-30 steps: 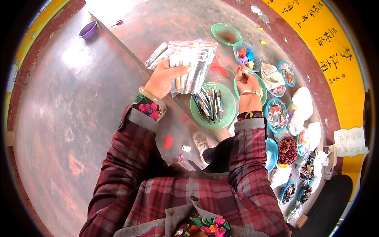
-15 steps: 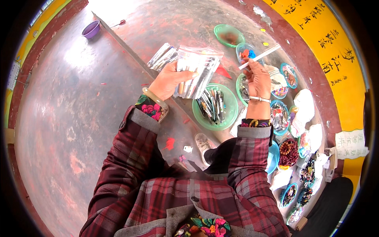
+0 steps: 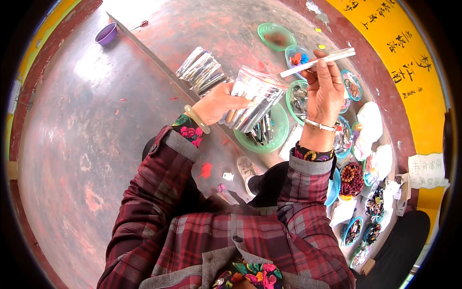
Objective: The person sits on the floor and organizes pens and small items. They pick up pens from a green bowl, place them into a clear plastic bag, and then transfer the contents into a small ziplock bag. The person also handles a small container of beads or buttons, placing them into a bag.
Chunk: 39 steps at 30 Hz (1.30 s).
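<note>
Left hand (image 3: 219, 102) clenched on clear plastic bag (image 3: 254, 96) of dark sticks, above green bowl (image 3: 276, 137) on the floor. Right hand (image 3: 325, 89) fingers pinched white stick (image 3: 317, 61), raised beside bag.

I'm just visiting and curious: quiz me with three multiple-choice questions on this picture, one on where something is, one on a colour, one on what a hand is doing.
1. Where is the small purple bowl?
A. far upper left, away from both hands
B. under the right hand
C. on the person's lap

2. What colour is the round plastic plate under the clear plastic bag of dark slim sticks?
A. red
B. green
C. black

3. What is the right hand doing?
A. resting flat
B. pinching a thin white stick
C. gripping a cup

Answers: 1 A, it sits alone on the floor; 2 B, its green rim shows below the bag in the left hand; 3 B, its fingers are closed on the raised stick.
</note>
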### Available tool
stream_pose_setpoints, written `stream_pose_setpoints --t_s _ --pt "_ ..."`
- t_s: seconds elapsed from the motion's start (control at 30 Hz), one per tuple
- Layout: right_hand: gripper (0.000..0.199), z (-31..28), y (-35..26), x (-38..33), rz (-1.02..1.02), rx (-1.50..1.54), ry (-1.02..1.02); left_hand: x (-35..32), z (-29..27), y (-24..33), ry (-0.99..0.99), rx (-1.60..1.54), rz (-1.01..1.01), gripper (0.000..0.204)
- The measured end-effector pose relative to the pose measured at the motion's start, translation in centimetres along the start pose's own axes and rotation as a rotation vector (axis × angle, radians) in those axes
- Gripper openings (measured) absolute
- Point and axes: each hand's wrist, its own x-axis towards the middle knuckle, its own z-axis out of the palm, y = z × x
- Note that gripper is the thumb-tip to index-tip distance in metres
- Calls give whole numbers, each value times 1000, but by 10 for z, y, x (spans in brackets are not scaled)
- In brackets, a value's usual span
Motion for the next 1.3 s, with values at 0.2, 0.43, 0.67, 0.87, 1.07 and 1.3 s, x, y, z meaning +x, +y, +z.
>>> stream_pose_setpoints --t_s 0.2,0.43,0.67,0.87,1.07,1.3 --pt "67 8 2 -1 -16 -141 -39 2 -2 -1 10 91 -73 35" --pt "76 6 0 -2 -52 -263 -62 0 0 -1 -11 68 -60 35" --pt "74 -2 5 1 -19 -249 -84 -1 6 3 -17 81 -62 36" --pt "74 -1 8 0 41 -265 -139 2 3 -1 -52 54 -90 41" --pt "72 -8 13 4 67 -213 -184 1 2 -1 -67 27 -88 39" --pt "68 -12 16 5 67 -167 -179 3 1 -4 -61 -17 -59 34"
